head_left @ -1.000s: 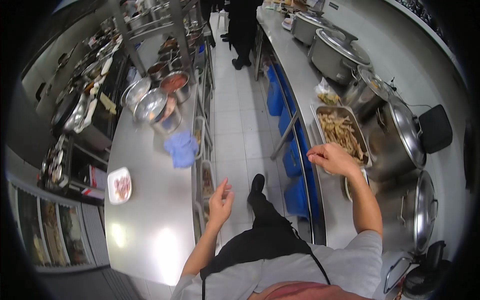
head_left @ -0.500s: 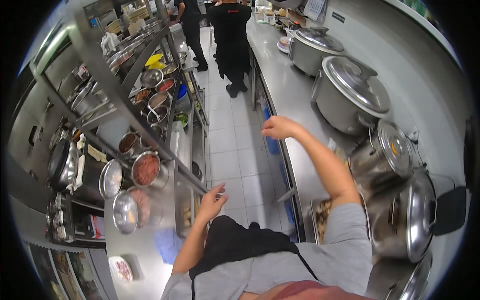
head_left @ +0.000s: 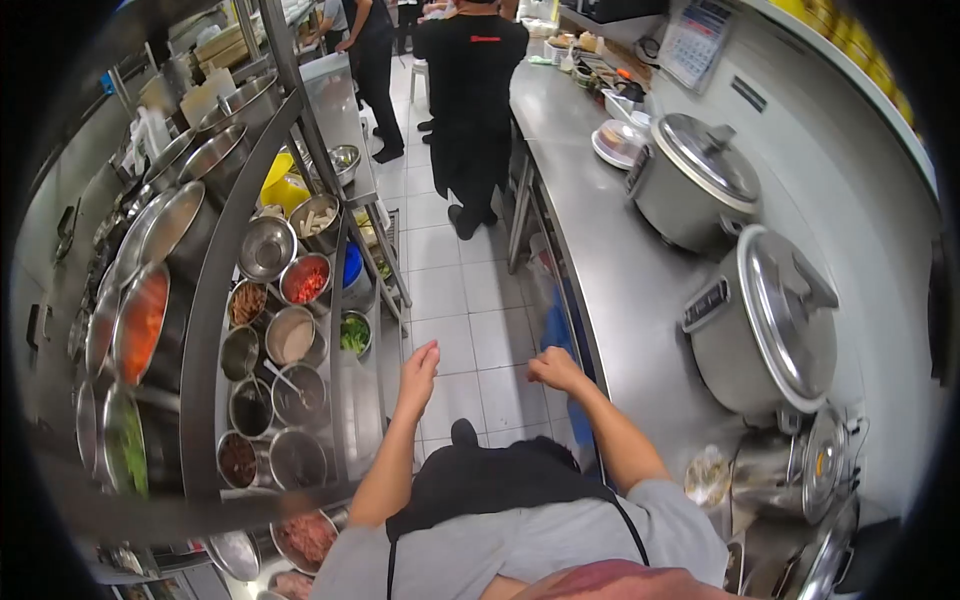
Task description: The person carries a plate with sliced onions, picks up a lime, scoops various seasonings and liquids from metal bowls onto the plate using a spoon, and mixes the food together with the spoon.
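Observation:
My left hand point(head_left: 419, 375) is held in front of me over the tiled aisle, its fingers mostly stretched and nothing visible in them. It is nearest the shelf rack on my left, beside a bowl of chopped greens point(head_left: 355, 333). My right hand point(head_left: 557, 370) hangs by the edge of the steel counter point(head_left: 640, 340), fingers curled in and no object showing. Neither hand touches anything that I can see. On the rack stand metal pots, among them one of chopped red pieces point(head_left: 305, 279) and one with a spoon point(head_left: 299, 393).
Two large rice cookers point(head_left: 768, 320) and a lidded steel pot point(head_left: 790, 462) stand along the right wall. A person in black point(head_left: 470, 110) stands in the tiled aisle point(head_left: 445, 290) ahead, with others farther back. A metal rack post point(head_left: 225, 250) rises close on my left.
I have moved forward along the aisle; the cookers and the person in black appear nearer. My right hand has dropped lower and closer to my body.

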The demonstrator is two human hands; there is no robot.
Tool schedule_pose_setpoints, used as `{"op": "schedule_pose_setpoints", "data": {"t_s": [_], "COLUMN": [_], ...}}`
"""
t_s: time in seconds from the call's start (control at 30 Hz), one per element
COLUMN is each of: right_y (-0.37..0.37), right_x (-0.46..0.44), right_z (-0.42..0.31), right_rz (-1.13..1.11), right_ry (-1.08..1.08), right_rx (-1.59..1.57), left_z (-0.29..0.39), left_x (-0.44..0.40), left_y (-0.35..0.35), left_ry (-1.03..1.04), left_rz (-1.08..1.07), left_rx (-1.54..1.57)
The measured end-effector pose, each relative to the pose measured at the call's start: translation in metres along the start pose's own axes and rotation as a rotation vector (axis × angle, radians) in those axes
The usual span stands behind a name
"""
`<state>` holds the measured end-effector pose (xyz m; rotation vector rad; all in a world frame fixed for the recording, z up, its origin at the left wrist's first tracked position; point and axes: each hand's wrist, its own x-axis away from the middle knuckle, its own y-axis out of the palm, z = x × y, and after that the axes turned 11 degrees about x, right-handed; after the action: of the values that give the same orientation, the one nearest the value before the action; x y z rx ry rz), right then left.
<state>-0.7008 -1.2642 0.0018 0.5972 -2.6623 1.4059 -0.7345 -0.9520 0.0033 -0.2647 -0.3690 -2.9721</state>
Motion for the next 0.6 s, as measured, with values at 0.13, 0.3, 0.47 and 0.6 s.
{"op": "schedule_pose_setpoints", "data": {"t_s": [0.13, 0.3, 0.47, 0.6], "right_y": [-0.054, -0.112, -0.161, -0.209], "right_x": [-0.035, -0.122, -0.26, -0.382], "right_z": [0.012, 0.041, 0.066, 0.059], "right_rz": [0.217, 0.527, 0.686, 0.766], "right_ry": [0.182, 0.23, 0.078, -0.064], "right_rx": [-0.102, -0.295, -0.391, -0.339], "left_z": [0.022, 0.032, 0.032, 0.042], "left_x": [-0.091, -0.203, -0.314, -0.389], "left_y": [0.023, 0.052, 0.074, 0.093], "left_ry": [0.09, 0.236, 0.205, 0.185], "left_rz": [-0.049, -0.108, -0.076, -0.043], "left_rx": [-0.08, -0.267, -0.332, -0.304]}}
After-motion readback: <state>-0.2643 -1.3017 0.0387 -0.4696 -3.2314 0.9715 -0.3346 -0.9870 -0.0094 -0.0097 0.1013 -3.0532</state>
